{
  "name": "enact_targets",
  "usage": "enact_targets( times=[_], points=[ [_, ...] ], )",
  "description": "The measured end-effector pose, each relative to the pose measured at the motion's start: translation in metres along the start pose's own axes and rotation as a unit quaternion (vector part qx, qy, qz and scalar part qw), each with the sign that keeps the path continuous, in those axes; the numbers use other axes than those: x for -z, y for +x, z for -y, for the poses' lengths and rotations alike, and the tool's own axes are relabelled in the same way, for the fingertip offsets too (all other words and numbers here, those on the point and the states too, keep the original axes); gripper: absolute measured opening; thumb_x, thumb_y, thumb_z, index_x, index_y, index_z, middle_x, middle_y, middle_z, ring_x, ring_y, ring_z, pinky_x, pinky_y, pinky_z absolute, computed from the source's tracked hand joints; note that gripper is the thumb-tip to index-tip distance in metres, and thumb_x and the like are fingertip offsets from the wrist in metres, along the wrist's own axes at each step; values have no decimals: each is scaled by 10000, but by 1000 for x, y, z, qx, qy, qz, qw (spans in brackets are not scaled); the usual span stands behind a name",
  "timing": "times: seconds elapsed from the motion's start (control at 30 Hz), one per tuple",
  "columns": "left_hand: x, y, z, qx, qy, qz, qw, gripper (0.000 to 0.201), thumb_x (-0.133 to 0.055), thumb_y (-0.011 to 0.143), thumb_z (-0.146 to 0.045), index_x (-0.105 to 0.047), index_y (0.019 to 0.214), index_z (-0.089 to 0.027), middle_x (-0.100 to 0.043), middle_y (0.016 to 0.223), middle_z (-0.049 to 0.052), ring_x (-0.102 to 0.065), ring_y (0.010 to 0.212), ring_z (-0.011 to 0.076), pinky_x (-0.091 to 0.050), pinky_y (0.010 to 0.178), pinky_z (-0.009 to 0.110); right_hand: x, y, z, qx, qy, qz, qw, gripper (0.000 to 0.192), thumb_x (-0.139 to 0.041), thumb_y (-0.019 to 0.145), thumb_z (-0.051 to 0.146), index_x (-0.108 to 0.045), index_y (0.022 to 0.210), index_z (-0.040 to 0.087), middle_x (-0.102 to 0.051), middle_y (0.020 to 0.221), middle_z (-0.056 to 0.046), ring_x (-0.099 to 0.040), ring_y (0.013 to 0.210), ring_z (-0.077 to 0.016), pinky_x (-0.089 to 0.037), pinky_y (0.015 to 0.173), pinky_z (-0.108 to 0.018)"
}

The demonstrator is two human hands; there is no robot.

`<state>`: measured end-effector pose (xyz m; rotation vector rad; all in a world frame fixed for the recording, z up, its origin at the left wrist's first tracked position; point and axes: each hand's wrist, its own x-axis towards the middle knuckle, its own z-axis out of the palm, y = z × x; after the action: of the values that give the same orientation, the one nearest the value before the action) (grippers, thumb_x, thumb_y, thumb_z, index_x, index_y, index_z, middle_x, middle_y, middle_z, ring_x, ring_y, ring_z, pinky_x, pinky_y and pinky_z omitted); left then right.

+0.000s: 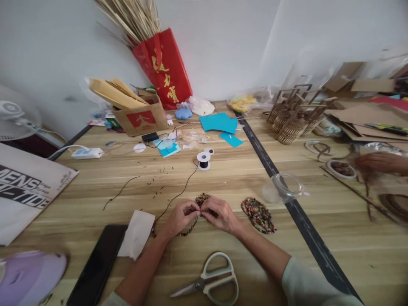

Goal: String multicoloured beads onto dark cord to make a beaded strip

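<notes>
My left hand [183,216] and my right hand [219,212] meet at the middle of the table, their fingertips pinched together on a thin dark cord. A strand of multicoloured beads [187,232] hangs from it and curves onto the table below. The exact spot they pinch is hidden by the fingers. Just behind them lies a heap of small beads [202,198]. A black cord [175,197] runs from near my left wrist to a white spool [203,161]. To the right rests a coil of beaded strands [258,215]. White-handled scissors [212,282] lie in front, blades pointing left.
A black phone [98,263] and white paper [137,234] lie at left. A clear jar [288,187] stands right of the coil. Blue cards [218,123], a cardboard box [143,117] and small baskets [290,123] sit farther back. Another person's hand [382,162] is at right.
</notes>
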<state>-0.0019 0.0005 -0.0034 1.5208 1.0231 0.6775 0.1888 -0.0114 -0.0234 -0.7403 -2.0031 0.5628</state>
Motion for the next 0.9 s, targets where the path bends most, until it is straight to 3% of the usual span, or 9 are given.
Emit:
enact_targets(
  times=[0.3, 0.9],
  points=[
    [2, 0, 2, 3, 13, 5, 1000, 187, -676, 734, -309, -642, 744, -126, -599, 700, 14, -519, 654, 121, -416, 616, 224, 3, 2, 3, 2, 8, 5, 1000, 68, -537, 922, 205, -596, 901, 179, -653, 834, -79, -590, 796, -185, -501, 718, -309],
    [4, 5, -2, 20, -57, 16, 998, 228, -729, 703, -301, -629, 815, -130, -612, 707, 13, -548, 667, 120, -438, 643, 229, 5, 5, 4, 8, -2, 30, 1000, 76, -514, 937, 194, -588, 930, 180, -656, 855, -79, -590, 812, -180, -497, 734, -307]
  ],
)
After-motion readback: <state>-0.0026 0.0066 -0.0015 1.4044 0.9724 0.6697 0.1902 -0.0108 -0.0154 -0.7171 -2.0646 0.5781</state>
